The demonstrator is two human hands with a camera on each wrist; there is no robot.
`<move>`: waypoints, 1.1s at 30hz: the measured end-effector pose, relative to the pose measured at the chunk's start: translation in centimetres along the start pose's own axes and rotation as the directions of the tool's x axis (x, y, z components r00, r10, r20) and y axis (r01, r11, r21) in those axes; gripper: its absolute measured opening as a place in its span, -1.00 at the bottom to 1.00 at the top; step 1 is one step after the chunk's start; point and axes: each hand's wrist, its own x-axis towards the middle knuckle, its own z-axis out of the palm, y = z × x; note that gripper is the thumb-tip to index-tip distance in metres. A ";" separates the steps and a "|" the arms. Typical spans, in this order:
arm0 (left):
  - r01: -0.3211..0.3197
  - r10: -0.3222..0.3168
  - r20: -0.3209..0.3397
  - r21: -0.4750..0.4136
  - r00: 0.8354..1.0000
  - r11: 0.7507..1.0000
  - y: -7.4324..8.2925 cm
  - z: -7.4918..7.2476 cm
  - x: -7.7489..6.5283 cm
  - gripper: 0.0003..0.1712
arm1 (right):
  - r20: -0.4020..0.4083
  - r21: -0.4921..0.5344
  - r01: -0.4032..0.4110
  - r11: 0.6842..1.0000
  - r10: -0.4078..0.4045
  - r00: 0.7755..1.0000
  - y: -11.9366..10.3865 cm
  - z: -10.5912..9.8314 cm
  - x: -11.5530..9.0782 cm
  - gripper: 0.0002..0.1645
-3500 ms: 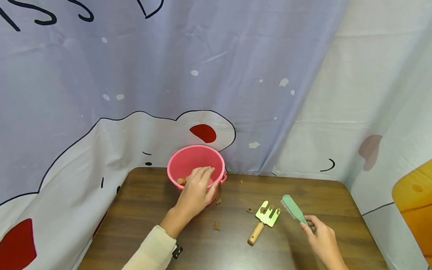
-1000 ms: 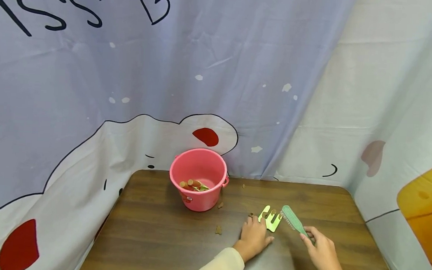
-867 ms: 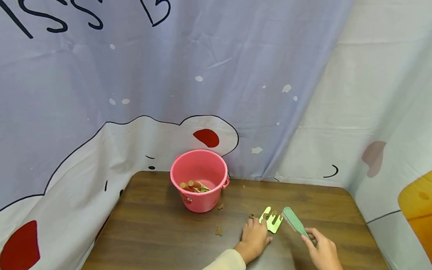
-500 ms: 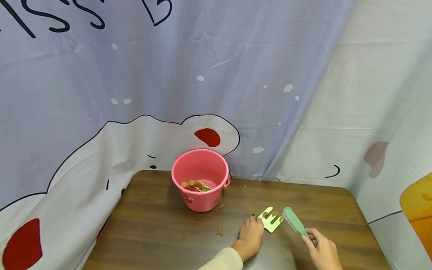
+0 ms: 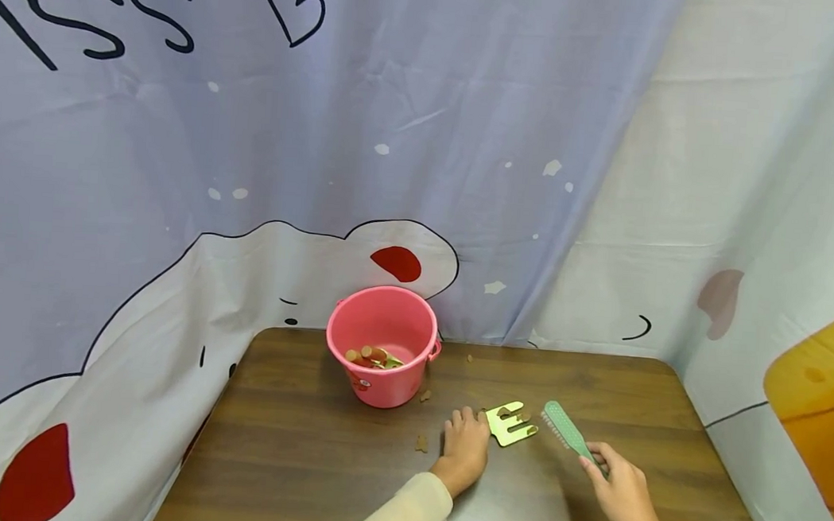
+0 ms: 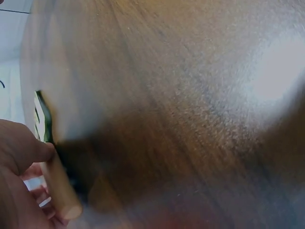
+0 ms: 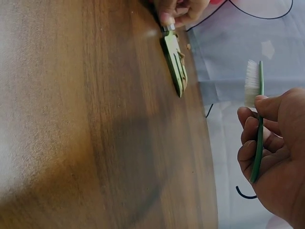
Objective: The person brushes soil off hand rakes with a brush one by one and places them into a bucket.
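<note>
While the left hand (image 5: 465, 447) grips a hand fork (image 5: 497, 428) by its wooden handle (image 6: 59, 186) over the bench (image 5: 290, 460), right of the pink bucket (image 5: 389, 389), the right hand (image 5: 617, 486) holds a green brush (image 5: 564, 426) farther right.

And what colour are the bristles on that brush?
The bristles are white. They show best in the right wrist view.

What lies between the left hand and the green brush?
In the head view, the fork head, next to the left hand, then bare table before the green brush.
</note>
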 end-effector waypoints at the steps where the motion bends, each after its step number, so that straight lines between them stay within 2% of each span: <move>1: 0.003 -0.003 -0.005 -0.008 1.000 1.000 -0.1 0.1 0.0 -0.83 | -0.005 -0.002 0.000 1.000 0.000 1.000 0.0 0.0 0.0 -0.71; 5: 0.020 -0.021 -0.025 -0.040 0.999 0.999 -0.2 0.2 0.0 -0.91 | -0.009 -0.001 -0.003 1.000 0.003 1.000 0.2 0.1 -0.2 -0.70; 12: 0.026 -0.032 -0.061 -0.096 0.998 0.995 -0.6 0.3 -0.2 -0.88 | -0.001 -0.001 -0.010 1.000 0.010 1.000 0.2 -0.1 -0.4 -0.70; 15: 0.006 -0.015 -0.119 -0.072 0.993 0.997 -0.8 0.4 -0.3 -0.88 | -0.011 -0.005 -0.007 1.000 0.007 1.000 0.3 -0.1 -0.5 -0.70; 18: -0.020 0.020 -0.222 0.004 0.975 1.000 -1.3 0.3 -0.2 -0.86 | -0.020 -0.010 -0.009 1.000 0.009 1.000 0.3 -0.3 -0.5 -0.71; 22: -0.035 0.078 -0.343 0.128 0.936 0.991 -2.6 -0.6 0.0 -0.85 | -0.016 -0.003 -0.004 1.000 0.004 1.000 0.2 -0.3 -0.5 -0.71; 24: -0.038 0.101 -0.362 0.178 0.927 0.983 -3.3 -1.3 0.2 -0.84 | -0.012 0.005 0.000 1.000 0.000 1.000 0.1 -0.3 -0.4 -0.71; 28: -0.053 0.150 -0.369 0.258 0.917 0.965 -4.6 -2.7 0.6 -0.79 | -0.005 0.014 0.016 1.000 -0.016 1.000 -0.2 0.0 -0.3 -0.71; 33: -0.067 0.189 -0.408 0.296 0.893 0.953 -5.9 -4.1 0.9 -0.76 | -0.001 0.021 0.040 0.999 -0.040 0.999 -0.9 0.7 -0.1 -0.71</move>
